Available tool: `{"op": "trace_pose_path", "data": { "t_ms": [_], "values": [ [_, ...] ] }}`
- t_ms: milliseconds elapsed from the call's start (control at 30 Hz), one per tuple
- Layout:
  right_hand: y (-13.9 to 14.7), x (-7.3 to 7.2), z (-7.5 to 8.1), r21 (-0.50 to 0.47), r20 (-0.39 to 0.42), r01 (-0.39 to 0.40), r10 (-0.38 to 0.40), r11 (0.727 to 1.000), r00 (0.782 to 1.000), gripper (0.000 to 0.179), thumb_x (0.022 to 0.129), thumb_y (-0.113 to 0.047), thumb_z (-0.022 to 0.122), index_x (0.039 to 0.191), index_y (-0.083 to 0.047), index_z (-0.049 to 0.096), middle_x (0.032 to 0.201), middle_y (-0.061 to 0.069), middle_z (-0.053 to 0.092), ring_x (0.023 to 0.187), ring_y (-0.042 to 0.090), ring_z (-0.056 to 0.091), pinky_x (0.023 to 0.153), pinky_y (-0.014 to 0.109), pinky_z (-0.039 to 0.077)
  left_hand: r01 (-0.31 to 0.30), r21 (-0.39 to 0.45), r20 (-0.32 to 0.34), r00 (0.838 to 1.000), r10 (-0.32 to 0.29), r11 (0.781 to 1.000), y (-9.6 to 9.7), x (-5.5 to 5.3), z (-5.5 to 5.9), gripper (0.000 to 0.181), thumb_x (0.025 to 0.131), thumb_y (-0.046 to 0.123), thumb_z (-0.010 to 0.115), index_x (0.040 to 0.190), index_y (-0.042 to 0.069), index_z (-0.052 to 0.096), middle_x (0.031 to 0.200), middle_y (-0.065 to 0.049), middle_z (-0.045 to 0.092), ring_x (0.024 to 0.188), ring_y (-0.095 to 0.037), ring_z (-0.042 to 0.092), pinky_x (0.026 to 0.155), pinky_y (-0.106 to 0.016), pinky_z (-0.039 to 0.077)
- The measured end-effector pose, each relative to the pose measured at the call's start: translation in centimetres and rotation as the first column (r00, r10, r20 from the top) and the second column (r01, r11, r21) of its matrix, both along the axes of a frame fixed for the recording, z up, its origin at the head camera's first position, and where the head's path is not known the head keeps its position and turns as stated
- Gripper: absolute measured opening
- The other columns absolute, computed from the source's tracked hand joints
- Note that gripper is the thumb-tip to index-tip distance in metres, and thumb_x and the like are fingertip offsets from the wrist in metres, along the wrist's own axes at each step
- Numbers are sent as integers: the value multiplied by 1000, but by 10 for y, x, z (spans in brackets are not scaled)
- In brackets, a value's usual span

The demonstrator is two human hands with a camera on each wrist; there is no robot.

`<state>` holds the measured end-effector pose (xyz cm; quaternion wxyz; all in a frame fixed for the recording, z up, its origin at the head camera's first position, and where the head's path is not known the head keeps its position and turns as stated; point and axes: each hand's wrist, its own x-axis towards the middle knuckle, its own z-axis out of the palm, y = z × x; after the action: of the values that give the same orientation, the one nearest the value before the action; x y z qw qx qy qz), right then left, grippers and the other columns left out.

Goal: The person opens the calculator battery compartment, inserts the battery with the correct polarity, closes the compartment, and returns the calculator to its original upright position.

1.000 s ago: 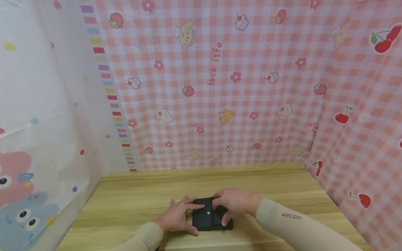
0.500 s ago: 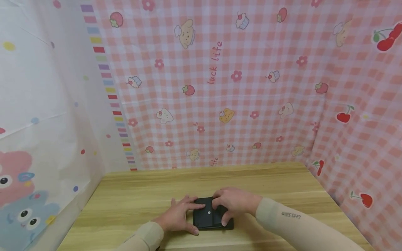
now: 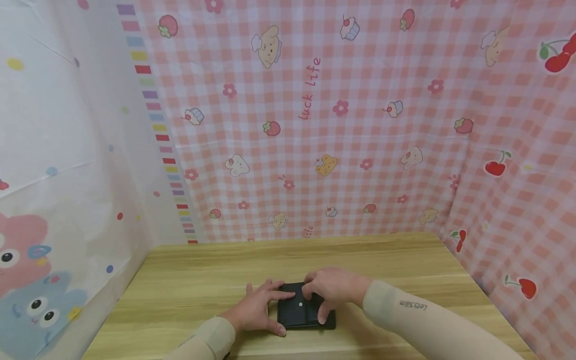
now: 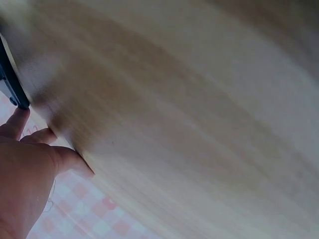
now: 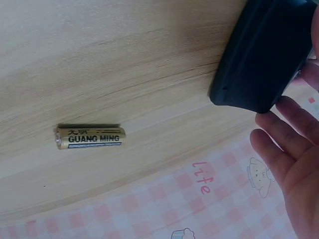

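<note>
A flat black device (image 3: 293, 316) with a small round silver spot lies on the wooden table, close to the front. Over its left end my left hand (image 3: 255, 311) holds it, a finger on the top face and the thumb at the near corner. My right hand (image 3: 338, 289) grips the right part, with the index finger bent onto the top and the thumb nearer the front. The right wrist view shows the curved black edge of the device (image 5: 264, 55) and a gold AA battery (image 5: 91, 138) lying apart on the table. In the head view I cannot make out the battery.
The wooden table (image 3: 216, 265) reaches back to a pink checked cloth (image 3: 288, 150) hung behind it. A white cloth with cartoon prints (image 3: 103, 165) hangs on the left, and a cherry-printed cloth (image 3: 508, 210) closes off the right side.
The head view has shifted very slightly. Both hands stay on the black device in nearly the same pose.
</note>
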<state>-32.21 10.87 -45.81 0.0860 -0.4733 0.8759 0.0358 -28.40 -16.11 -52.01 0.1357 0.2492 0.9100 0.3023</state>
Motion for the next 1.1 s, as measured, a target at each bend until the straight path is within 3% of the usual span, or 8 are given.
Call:
{"op": "trace_pose_path", "data": {
  "t_ms": [433, 700, 1100],
  "values": [
    [2, 1, 0, 11, 7, -4, 4, 1000, 1000, 50, 76, -58, 89, 111, -29, 68, 141, 0, 68, 107, 14, 72, 92, 30, 61, 2, 10, 0, 1000, -2, 1000, -1, -3, -3, 82, 76, 42, 98, 150, 38, 62, 172, -11, 40, 164, -51, 20, 114, -92, -4],
    [6, 1, -3, -15, 28, 11, -11, 1000, 1000, 49, 79, -57, 88, 116, -31, 67, 144, 1, 66, 108, 15, 72, 96, 34, 61, -4, 7, 3, 1000, 4, 1000, -2, -5, -8, 82, 76, 43, 97, 150, 40, 62, 172, -10, 40, 164, -49, 21, 115, -91, -5],
    [19, 2, -16, -104, -45, -17, 12, 994, 999, 55, 81, -64, 81, 123, -30, 69, 143, 1, 66, 127, 17, 67, 110, 46, 55, -3, -6, -10, 1000, 3, 1000, -2, -6, -9, 83, 76, 46, 97, 150, 40, 62, 171, -10, 41, 164, -50, 21, 115, -92, -3]
  ]
}}
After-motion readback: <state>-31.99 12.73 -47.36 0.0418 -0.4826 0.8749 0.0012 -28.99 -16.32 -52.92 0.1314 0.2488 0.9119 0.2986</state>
